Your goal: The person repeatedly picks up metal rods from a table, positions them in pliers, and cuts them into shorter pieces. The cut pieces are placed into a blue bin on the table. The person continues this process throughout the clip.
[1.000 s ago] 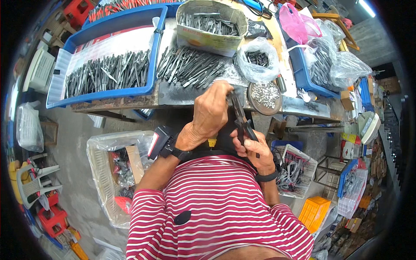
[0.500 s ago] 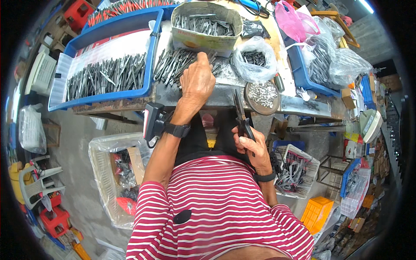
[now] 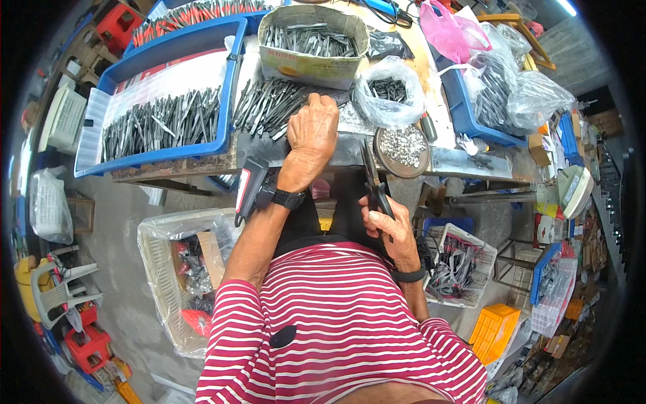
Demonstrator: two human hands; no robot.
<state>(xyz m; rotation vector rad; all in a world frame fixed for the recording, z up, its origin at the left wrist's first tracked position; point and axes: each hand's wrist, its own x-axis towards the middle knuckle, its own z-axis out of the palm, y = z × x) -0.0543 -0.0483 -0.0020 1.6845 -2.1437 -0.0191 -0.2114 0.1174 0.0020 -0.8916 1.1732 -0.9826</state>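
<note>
My left hand (image 3: 312, 138) is closed, knuckles up, at the right end of a loose pile of thin dark metal strips (image 3: 267, 106) on the bench. Its fingertips are hidden, so what they hold cannot be made out. Lower and to the right, my right hand (image 3: 391, 225) grips a pair of long-nose pliers (image 3: 377, 192) by the black handles, jaws pointing away from me. Just right of the jaws sits a round dish (image 3: 385, 163) of small silvery bits. A clear plastic bag (image 3: 418, 101) of short black pieces stands behind that dish.
A carton (image 3: 309, 66) full of metal strips stands behind the pile. To its left lies a blue tray (image 3: 225, 128) of more strips. At the right is a blue bin (image 3: 464, 101) with bagged parts. White baskets (image 3: 158, 289) flank me on the floor.
My left hand has shifted slightly right and toward me, and its wrist has turned. More of the strip pile shows. My right hand and the pliers have barely moved.
</note>
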